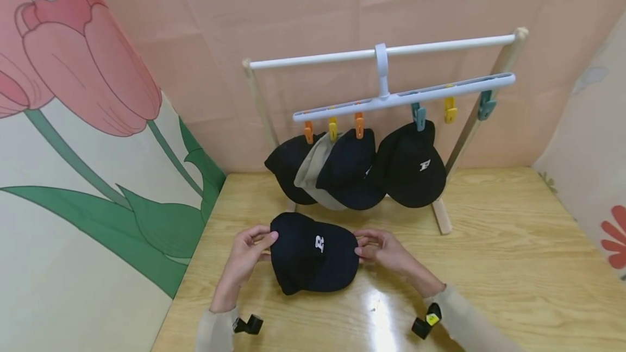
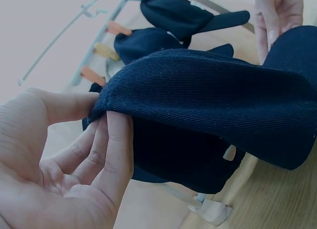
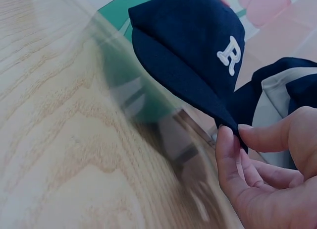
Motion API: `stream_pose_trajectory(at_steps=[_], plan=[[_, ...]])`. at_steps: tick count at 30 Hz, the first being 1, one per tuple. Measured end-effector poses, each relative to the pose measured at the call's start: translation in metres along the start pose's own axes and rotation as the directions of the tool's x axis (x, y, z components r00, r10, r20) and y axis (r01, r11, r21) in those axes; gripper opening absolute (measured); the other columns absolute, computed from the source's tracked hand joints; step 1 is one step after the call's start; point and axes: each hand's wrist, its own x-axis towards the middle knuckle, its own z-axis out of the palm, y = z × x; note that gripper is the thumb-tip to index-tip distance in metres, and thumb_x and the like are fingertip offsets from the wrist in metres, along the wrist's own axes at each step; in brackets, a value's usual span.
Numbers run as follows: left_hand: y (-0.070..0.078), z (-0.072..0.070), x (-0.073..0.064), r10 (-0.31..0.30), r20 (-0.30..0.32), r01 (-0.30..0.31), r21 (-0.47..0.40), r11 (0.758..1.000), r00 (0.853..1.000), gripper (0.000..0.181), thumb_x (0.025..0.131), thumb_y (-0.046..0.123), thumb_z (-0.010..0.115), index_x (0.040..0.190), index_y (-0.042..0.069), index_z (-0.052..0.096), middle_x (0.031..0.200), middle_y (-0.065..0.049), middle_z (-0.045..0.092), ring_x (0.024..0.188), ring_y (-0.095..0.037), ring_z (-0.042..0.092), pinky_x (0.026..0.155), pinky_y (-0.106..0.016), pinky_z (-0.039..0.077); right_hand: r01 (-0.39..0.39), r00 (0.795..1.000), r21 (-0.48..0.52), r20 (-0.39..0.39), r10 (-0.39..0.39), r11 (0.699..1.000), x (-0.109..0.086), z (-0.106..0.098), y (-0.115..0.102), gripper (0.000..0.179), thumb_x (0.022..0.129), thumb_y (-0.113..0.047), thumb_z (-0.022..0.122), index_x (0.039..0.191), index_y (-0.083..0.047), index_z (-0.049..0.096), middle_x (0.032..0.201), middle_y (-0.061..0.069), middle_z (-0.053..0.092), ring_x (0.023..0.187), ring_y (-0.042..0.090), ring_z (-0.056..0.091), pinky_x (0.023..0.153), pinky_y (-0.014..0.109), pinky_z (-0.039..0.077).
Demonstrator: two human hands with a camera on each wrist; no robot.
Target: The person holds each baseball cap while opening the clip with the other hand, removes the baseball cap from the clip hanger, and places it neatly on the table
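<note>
A dark navy baseball cap [image 1: 293, 254] with a white letter R on its front is held between both hands, above the table. My left hand [image 1: 246, 254] pinches the back edge of its crown, thumb on top and fingers beneath, as the left wrist view also shows. At the other end my right hand [image 1: 383, 251] pinches the edge of the brim [image 3: 173, 75] between thumb and fingers. Behind it, a black cap [image 1: 411, 170], a navy cap [image 1: 349, 170], a beige cap [image 1: 313, 173] and another dark cap [image 1: 288, 164] hang in a row.
A pale hanger bar [image 1: 342, 110] hooks over the white rail [image 1: 313, 58] of a wooden stand. Along it are orange, yellow and teal clips; a yellow clip [image 1: 450, 110] and a teal clip [image 1: 486, 106] at the right hold nothing. The stand's foot [image 1: 442, 216] rests on the wooden table [image 1: 513, 265].
</note>
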Motion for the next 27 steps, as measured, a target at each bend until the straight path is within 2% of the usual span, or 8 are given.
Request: stream_pose_trajectory(at_steps=[6, 12, 21, 27], plan=[[-0.005, -0.002, 0.001, -0.01, -0.02, 0.011, 0.021, 1.0, 1.0, 0.021, 0.103, 0.003, 0.069, 0.116, -0.013, 0.069, 0.096, 0.002, 0.075, 0.082, -0.01, 0.071, 0.066, -0.03, 0.062, -0.011, 1.0, 0.007, -0.002, 0.011, 1.0, 0.001, 0.002, 0.002, 0.056, 0.1, 0.001, 0.07, 0.15, 0.013, 0.048, 0.115, 0.018, 0.062, 0.09, 0.018, 0.072, 0.087, 0.038, 0.065], [-0.009, -0.008, 0.001, -0.013, -0.009, 0.013, 0.029, 1.0, 1.0, 0.026, 0.103, 0.006, 0.069, 0.12, -0.014, 0.067, 0.097, 0.004, 0.076, 0.084, -0.01, 0.071, 0.068, -0.032, 0.063, -0.008, 1.0, -0.009, -0.003, 0.008, 1.0, 0.003, 0.004, 0.003, 0.055, 0.1, 0.001, 0.071, 0.149, 0.014, 0.049, 0.115, 0.019, 0.062, 0.089, 0.018, 0.072, 0.084, 0.035, 0.065], [-0.012, -0.012, 0.001, -0.045, -0.024, 0.046, 0.054, 0.997, 0.999, 0.024, 0.103, 0.007, 0.07, 0.12, -0.01, 0.069, 0.101, 0.001, 0.075, 0.087, -0.012, 0.072, 0.07, -0.034, 0.063, 0.015, 1.0, -0.039, -0.011, -0.016, 0.999, 0.003, 0.012, 0.006, 0.051, 0.099, 0.002, 0.07, 0.146, 0.014, 0.052, 0.111, 0.018, 0.063, 0.087, 0.017, 0.072, 0.081, 0.033, 0.066], [-0.014, -0.013, -0.002, -0.042, -0.03, 0.044, 0.067, 0.997, 0.999, 0.027, 0.103, 0.008, 0.07, 0.12, -0.013, 0.068, 0.1, -0.002, 0.075, 0.087, -0.01, 0.071, 0.07, -0.032, 0.063, 0.031, 0.999, -0.053, -0.02, -0.032, 0.998, 0.003, 0.013, 0.011, 0.051, 0.099, 0.002, 0.071, 0.145, 0.014, 0.052, 0.109, 0.018, 0.065, 0.087, 0.017, 0.073, 0.081, 0.034, 0.066]])
